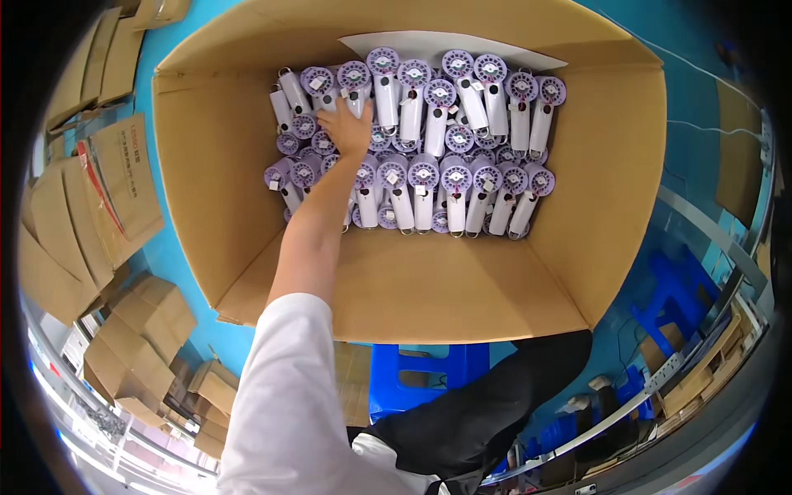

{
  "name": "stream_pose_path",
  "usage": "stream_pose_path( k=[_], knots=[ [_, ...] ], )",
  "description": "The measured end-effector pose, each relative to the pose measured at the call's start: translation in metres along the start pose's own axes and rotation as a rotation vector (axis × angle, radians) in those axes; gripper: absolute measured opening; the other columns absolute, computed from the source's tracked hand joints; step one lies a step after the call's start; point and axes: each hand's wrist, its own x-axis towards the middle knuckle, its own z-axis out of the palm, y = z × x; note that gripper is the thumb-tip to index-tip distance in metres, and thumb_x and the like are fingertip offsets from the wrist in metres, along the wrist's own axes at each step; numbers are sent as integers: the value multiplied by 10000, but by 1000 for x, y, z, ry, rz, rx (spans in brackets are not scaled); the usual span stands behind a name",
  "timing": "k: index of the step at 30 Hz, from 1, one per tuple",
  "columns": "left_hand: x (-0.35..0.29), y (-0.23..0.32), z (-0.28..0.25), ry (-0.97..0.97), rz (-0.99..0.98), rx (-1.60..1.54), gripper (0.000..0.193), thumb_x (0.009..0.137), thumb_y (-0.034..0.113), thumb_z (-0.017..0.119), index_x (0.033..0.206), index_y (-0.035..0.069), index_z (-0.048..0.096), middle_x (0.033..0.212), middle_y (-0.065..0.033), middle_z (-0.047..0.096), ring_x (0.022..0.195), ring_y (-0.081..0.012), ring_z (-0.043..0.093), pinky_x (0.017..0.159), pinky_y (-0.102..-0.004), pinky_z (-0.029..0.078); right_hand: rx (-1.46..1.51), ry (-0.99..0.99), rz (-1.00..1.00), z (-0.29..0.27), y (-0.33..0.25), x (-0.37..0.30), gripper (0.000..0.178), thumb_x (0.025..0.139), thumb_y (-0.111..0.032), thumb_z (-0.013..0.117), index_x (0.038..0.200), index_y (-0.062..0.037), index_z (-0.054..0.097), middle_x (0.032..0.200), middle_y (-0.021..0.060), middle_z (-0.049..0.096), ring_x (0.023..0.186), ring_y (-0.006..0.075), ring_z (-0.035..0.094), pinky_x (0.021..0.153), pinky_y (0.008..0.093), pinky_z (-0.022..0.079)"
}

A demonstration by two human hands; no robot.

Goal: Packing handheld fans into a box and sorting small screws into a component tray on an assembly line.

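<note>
My left hand [346, 130] reaches deep into a large open cardboard box [437, 289]. Its thumb and fingers close around the white handle of a small handheld fan [355, 76] with a round purple head, in the far row toward the left. More handheld fans of the same kind [424, 175] are packed in two main rows, heads toward the far side, handles pointing at me. Other purple heads show between and below them. Beside my fingers lies another fan [317, 80]. My right hand does not appear.
A white sheet [462, 43] lines the box's far wall. Flattened cardboard [124, 181] and open cartons [136, 330] crowd the left floor. A blue stool [429, 375] stands by my black-clothed leg [495, 412]; another blue stool [672, 297] and a metal rail [709, 223] are right.
</note>
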Motion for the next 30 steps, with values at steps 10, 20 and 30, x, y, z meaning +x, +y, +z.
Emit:
stream_pose_path(
  k=[10, 20, 30],
  knots=[
    [33, -7, 0, -244, -60, 127, 953, 795, 758, 641, 1466, 116, 427, 1496, -401, 204, 1287, -588, 382, 1034, -586, 418, -17, -155, -209, -4, -5, 32, 845, 899, -391, 714, 1390, 141, 279, 1312, 311, 408, 1102, 439, 560, 871, 518, 558],
    [32, -19, -11, -271, 113, 74, 879, 786, 662, 729, 1411, 95, 485, 1562, -364, 130, 1404, -562, 221, 1102, -612, 330, -33, -88, -247, -2, 1, 29, 837, 883, -360, 740, 1378, 145, 292, 1274, 310, 422, 1059, 416, 580, 825, 498, 568],
    [77, -25, 7, -292, -136, 6, 617, 840, 557, 713, 1308, 161, 643, 1470, -291, 287, 1361, -491, 310, 1119, -550, 339, -264, -323, -193, -19, 8, 19, 831, 901, -468, 682, 1367, 125, 332, 1246, 306, 502, 961, 416, 621, 706, 487, 556]
  ],
)
